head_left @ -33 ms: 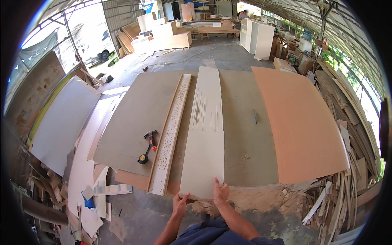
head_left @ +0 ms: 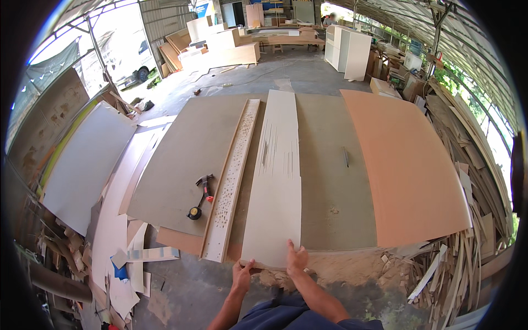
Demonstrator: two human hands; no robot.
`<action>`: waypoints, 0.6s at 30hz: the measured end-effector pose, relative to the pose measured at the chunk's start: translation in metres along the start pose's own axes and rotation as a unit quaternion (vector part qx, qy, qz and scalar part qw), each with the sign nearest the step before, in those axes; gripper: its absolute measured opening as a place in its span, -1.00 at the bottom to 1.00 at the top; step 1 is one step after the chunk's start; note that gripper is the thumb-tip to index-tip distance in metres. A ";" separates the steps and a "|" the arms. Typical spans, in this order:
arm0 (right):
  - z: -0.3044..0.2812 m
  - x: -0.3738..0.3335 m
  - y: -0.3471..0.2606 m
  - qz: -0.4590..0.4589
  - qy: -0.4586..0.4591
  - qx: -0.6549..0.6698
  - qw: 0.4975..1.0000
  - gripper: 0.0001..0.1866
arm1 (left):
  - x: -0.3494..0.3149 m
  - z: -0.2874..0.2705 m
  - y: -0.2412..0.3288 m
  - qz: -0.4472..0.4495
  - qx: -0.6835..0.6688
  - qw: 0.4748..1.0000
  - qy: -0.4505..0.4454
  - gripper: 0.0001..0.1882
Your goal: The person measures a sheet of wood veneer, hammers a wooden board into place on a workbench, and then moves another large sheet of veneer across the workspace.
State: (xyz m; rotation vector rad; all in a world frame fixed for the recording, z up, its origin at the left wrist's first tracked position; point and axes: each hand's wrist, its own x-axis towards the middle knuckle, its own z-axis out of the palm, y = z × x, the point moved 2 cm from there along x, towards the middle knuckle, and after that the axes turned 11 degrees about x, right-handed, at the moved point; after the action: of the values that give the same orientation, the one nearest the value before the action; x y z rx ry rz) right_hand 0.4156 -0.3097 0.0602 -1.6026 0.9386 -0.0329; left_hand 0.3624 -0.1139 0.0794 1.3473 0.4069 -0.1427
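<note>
You are grasping the near end of a long pale panel (head_left: 275, 214) at the lower centre of the frame, your left hand (head_left: 242, 275) pinching its left corner and your right hand (head_left: 297, 259) gripping its right edge, thumb on top. The panel is running up to the upper centre, lying over a large grey-brown board (head_left: 170, 159). Just beside it on the left, a long narrow speckled strip (head_left: 230, 187) with a brown edge is lying almost parallel, crowding that side. Left of the strip, a claw hammer (head_left: 207, 190) and a round tape measure (head_left: 193, 213) are resting on the board (the hammer's red-marked handle is nearly touching the strip). At centre right, a thin dark stick-like object (head_left: 346, 157) is lying apart from the panel, and beyond it an orange-tan sheet (head_left: 410, 170) is covering the board's right side. Wood offcuts (head_left: 437, 275) are cluttering the lower right, while pale scrap pieces (head_left: 151, 255) are lying at the lower left. A white cabinet (head_left: 355, 52) is standing at the upper right.
</note>
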 end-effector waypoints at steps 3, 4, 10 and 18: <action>0.028 -0.010 0.032 -0.136 0.092 -0.100 0.981 -0.38 | 0.005 -0.032 -0.017 -0.043 -0.011 0.999 0.031 -0.79; 0.036 -0.009 0.039 -0.169 0.054 -0.097 0.979 -0.38 | 0.009 -0.041 -0.024 -0.044 -0.015 0.998 0.030 -0.79; 0.056 -0.036 0.035 -0.226 0.032 -0.117 0.967 -0.33 | 0.022 -0.068 -0.045 -0.104 -0.049 0.992 0.056 -0.78; 0.065 -0.031 0.029 -0.304 0.010 -0.202 0.931 -0.35 | 0.033 -0.083 -0.057 -0.122 -0.034 0.990 0.068 -0.73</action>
State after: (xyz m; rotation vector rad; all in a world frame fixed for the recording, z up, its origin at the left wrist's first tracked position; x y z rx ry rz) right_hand 0.4116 -0.2378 0.0324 -2.2348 0.4413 -0.3028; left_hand 0.3570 -0.0425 0.0021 1.2404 0.6862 -0.2389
